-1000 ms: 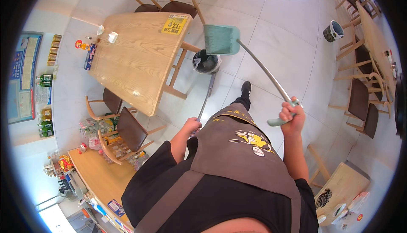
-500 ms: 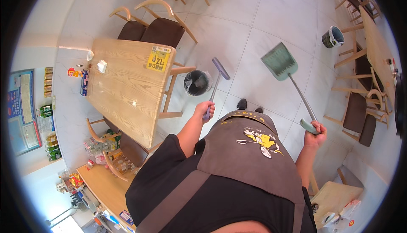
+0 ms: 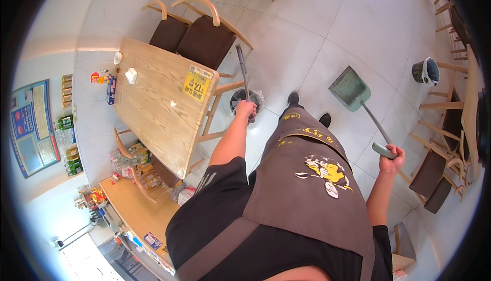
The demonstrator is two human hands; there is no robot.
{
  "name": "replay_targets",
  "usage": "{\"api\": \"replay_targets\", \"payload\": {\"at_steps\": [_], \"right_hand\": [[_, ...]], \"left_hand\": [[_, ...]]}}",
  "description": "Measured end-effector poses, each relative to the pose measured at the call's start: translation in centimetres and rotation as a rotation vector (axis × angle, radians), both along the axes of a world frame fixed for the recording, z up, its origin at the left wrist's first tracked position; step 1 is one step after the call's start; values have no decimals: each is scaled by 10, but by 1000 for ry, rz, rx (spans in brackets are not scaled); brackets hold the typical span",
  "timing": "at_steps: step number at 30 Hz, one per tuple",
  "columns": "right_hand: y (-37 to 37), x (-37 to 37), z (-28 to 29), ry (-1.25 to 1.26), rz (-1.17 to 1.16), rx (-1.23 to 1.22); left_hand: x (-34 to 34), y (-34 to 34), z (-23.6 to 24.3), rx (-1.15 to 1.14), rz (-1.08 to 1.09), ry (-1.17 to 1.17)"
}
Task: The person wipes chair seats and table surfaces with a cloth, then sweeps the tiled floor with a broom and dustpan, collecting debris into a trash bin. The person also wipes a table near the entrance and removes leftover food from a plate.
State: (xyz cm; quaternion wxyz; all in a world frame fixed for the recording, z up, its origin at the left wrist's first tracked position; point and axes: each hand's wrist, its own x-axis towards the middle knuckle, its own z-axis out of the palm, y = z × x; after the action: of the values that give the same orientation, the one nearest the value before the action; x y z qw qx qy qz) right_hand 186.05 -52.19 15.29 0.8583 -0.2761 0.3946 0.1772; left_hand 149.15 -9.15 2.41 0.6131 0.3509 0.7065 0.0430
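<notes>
My left hand (image 3: 246, 110) is closed on the handle of a long floor sweeper (image 3: 242, 66), which points forward beside the table. Beneath it a lined trash bin (image 3: 237, 98) stands by the table leg, partly hidden by the handle and my hand. On my right, my right hand (image 3: 391, 161) grips the pale green handle of a dustpan (image 3: 349, 87), its long pole reaching forward to the open pan over the tiles. My feet in dark shoes show below the dark apron (image 3: 307, 184).
A wooden table (image 3: 153, 107) with a yellow sign and small items stands left, chairs (image 3: 204, 38) beyond it. A counter (image 3: 128, 199) and stacked bottles are behind it. Tables, chairs (image 3: 432, 176) and another bin (image 3: 425, 71) line the right. Tiled floor (image 3: 358, 20) runs between.
The dustpan has swung from above the near bin to the right. The sweeper head has risen forward past that bin, and my left hand has moved forward. My feet have shifted.
</notes>
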Motion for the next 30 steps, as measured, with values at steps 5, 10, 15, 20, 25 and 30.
{"api": "replay_targets", "payload": {"at_steps": [5, 10, 15, 20, 25, 30], "right_hand": [[41, 11, 2, 26, 32, 70], [89, -3, 19, 91, -29, 94], [131, 7, 39, 136, 7, 63], [151, 13, 39, 123, 54, 23], [149, 31, 25, 115, 128, 31], [143, 59, 17, 113, 184, 40]], "left_hand": [[40, 93, -45, 74, -241, 335], [73, 192, -111, 33, -459, 513], [33, 265, -203, 64, -617, 526], [57, 220, -149, -80, -570, 549], [51, 148, -115, -134, -507, 444], [60, 71, -67, -145, -574, 384]]}}
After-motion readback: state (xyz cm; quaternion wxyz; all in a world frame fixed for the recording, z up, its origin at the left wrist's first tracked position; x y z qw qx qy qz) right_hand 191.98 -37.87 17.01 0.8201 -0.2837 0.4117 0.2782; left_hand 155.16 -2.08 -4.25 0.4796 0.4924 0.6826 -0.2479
